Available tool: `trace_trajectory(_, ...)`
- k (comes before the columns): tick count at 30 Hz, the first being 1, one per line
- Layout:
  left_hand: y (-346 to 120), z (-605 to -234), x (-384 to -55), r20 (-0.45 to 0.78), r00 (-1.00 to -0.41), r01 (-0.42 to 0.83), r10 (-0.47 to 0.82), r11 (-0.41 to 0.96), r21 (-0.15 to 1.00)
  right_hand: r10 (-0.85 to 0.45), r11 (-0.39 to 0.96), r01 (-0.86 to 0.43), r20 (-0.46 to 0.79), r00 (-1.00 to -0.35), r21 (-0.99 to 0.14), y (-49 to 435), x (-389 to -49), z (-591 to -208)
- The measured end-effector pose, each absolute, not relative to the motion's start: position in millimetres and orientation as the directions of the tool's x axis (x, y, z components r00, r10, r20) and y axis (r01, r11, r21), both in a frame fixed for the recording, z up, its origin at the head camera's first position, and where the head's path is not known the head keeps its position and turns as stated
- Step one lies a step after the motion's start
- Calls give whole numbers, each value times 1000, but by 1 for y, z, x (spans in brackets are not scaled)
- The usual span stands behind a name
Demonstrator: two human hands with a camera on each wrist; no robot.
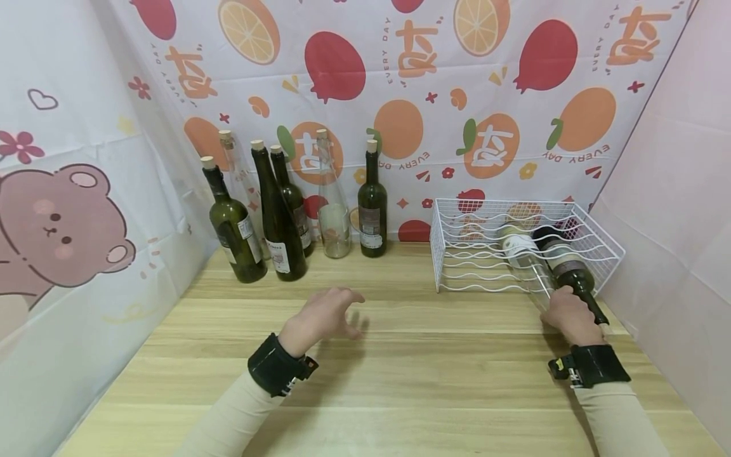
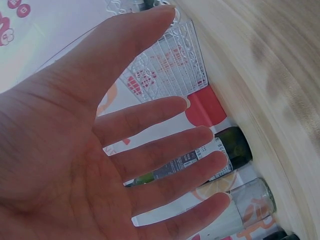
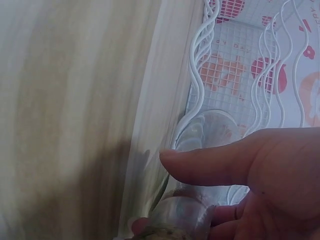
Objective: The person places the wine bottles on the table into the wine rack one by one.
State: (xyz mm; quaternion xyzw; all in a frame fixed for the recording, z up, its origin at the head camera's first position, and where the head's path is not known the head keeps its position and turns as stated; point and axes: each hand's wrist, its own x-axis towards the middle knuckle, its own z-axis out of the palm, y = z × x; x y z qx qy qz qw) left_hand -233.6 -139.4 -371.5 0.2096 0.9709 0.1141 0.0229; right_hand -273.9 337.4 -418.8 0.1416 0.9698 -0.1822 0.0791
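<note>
My right hand (image 1: 573,314) grips the neck of a clear glass bottle (image 1: 531,270) lying in the white wire rack (image 1: 436,254). In the right wrist view the thumb lies over the clear bottle neck (image 3: 182,215), and fingertips show on its far side. Just right of it in the rack lies a dark green bottle (image 1: 575,277), its corked neck pointing toward me past my hand. My left hand (image 1: 322,317) holds nothing; it hovers over the middle of the table with fingers loosely extended, as the left wrist view shows its bare palm (image 2: 65,165).
Several corked bottles stand upright at the back left, among them a green bottle (image 1: 237,241), a tall dark bottle (image 1: 280,222), a clear bottle (image 1: 334,222) and another green bottle (image 1: 372,216). A printed cloth (image 1: 354,19) hangs behind the wooden table (image 1: 428,387).
</note>
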Motion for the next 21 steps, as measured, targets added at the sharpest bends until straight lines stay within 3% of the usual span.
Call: trace_trajectory(21, -140, -372, -233, -2, -911, 401, 413, 883, 243, 118, 916, 181, -192, -974, -358, 345, -274, -417)
